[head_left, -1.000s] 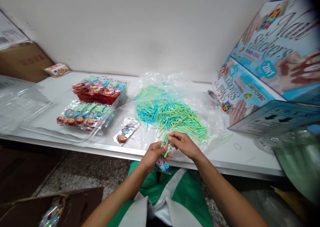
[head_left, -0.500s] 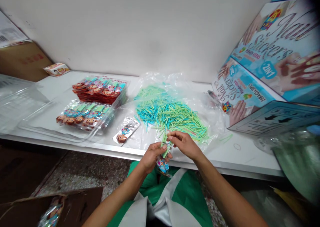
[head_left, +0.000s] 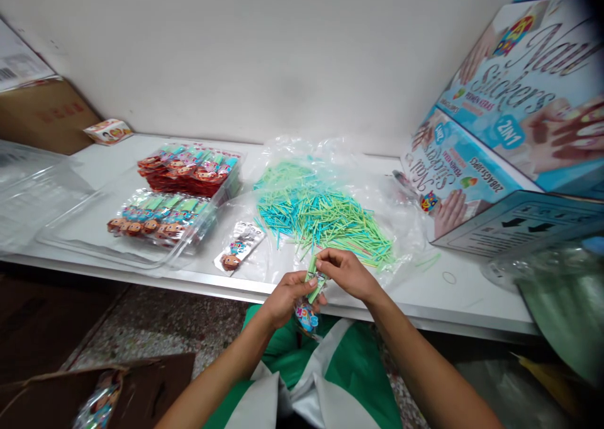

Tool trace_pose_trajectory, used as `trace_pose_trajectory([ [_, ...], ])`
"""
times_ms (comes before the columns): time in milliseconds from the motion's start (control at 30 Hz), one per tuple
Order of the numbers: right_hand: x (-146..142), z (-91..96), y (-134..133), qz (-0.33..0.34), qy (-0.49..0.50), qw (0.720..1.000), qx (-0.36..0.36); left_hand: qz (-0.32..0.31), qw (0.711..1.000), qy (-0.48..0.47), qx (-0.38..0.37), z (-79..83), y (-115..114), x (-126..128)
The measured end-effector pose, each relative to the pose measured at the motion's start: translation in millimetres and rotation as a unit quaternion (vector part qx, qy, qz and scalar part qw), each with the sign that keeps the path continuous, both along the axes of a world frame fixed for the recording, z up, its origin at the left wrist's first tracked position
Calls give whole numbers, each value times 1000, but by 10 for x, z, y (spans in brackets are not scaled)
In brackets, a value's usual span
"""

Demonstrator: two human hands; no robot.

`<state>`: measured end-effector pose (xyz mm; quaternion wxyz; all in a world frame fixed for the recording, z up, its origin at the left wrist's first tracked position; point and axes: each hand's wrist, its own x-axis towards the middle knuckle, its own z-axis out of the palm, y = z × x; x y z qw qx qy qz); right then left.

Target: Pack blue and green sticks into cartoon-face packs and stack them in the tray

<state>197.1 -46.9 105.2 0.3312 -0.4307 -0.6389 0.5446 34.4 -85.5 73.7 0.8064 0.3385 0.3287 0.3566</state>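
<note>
My left hand (head_left: 287, 298) is closed around a small clear packet (head_left: 306, 319) with a blue printed picture, held over the table's front edge. Several green sticks (head_left: 312, 267) stand partly out of the packet's upper end. At that end, the fingers of my right hand (head_left: 348, 273) pinch the green sticks; whether they also grip the packet is hidden. Just behind my hands lies a loose pile of thin green and blue sticks (head_left: 330, 218) on a clear plastic sheet or bag (head_left: 406, 231). To the left, a single packet (head_left: 240, 246) with a cartoon head lies flat.
On the left, a clear plastic tray (head_left: 99, 253) holds rows of filled packets (head_left: 155, 221) and a taller stack (head_left: 186, 168). Nail-sticker boxes (head_left: 528, 89) stand at the right. A cardboard box (head_left: 44, 114) sits at the far left, and another open box (head_left: 155, 385) is below the table.
Both hands stay at nearly the same spot. The sticks and packet have shifted slightly between my fingers, and the packet's lower end has tilted a little.
</note>
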Motion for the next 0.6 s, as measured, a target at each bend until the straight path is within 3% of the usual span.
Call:
trace_pose_trajectory([
  [367,14,-6,-67,-41,-28,999,1,15,1000,-12,5,-42,8,22],
  [600,-11,63,-59,-19,-5,1000,16,3,1000,-5,19,-27,7,36],
])
